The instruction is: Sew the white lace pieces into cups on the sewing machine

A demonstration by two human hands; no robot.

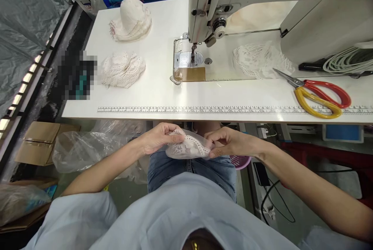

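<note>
Over my lap, just below the table's front edge, both hands hold a piece of white lace fabric [190, 147] with a sheer, see-through part. My left hand [161, 138] pinches its left end between thumb and fingers. At the right end, my right hand [229, 142] is closed on the sheer edge. On the table stands a sewing machine [201, 5], its presser foot [192, 53] over the metal needle plate. More white lace [259, 61] lies on the machine bed, right of the needle.
A cream fabric stack [131, 20] and a lace pile [124, 69] lie on the table's left. Scissors [320, 94] with red and yellow handles rest at right over a printed ruler [175, 110]. Cardboard boxes [43, 141] and clear plastic bags [84, 145] are at lower left.
</note>
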